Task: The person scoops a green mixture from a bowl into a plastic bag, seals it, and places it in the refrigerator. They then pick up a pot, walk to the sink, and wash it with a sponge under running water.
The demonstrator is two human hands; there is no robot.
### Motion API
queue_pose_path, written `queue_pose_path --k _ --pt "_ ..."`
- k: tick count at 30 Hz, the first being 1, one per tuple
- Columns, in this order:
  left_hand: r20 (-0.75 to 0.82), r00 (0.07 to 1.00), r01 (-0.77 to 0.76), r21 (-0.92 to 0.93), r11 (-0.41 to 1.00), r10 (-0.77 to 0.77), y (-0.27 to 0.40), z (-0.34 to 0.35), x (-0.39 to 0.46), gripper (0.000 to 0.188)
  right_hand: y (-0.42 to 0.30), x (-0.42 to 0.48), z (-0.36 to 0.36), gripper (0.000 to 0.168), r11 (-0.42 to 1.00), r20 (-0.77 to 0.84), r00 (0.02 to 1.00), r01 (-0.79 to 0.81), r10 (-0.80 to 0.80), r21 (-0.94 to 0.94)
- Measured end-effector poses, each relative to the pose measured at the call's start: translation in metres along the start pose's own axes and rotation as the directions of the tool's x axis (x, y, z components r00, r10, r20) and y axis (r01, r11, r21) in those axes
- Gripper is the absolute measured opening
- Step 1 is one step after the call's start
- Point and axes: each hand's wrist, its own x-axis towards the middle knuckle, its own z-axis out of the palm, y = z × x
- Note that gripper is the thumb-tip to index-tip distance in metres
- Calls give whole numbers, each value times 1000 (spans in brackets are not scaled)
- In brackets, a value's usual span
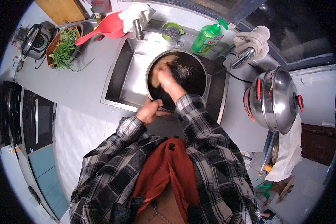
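Over the right part of the stainless steel sink [123, 84] rests a large round dark pan [194, 84] with a metal rim, tilted towards me. My left hand [149, 111] grips its near rim at the lower left. Inside the pan is my right hand [166, 77], blurred, closed on a yellowish-brown scrubber [168, 59] whose exact kind I cannot tell; it lies against the pan's left inner wall. Part of the pan's bottom is hidden by my right forearm.
Behind the sink stand a cloth-wrapped faucet [139, 29], a green bowl with a scouring pad [170, 32] and a green soap pump bottle [207, 39]. A red ladle [112, 26] and a basket of greens [63, 47] are left; a lidded steamer pot [280, 99] is right.
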Motion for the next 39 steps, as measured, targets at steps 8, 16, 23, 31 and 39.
queue_pose_path --k 8,16,23,31,39 --pt "19 999 -27 37 999 27 14 -10 4 51 42 -30 -73 23 326 467 834 371 295 -869" --pt "6 1000 -22 93 995 21 14 4 2 65 -45 -10 -77 24 -795 502 861 358 79 -490" --pt "52 999 -2 33 999 0 16 6 16 67 2 -40 -91 34 -94 430 841 482 329 -871" --pt "53 995 86 -64 994 -83 -4 12 6 39 29 -22 -48 39 964 304 948 -13 97 -267" --pt "25 1000 -1 -171 985 5 2 -1 18 37 -31 -49 -108 32 812 131 901 429 -413 -395"
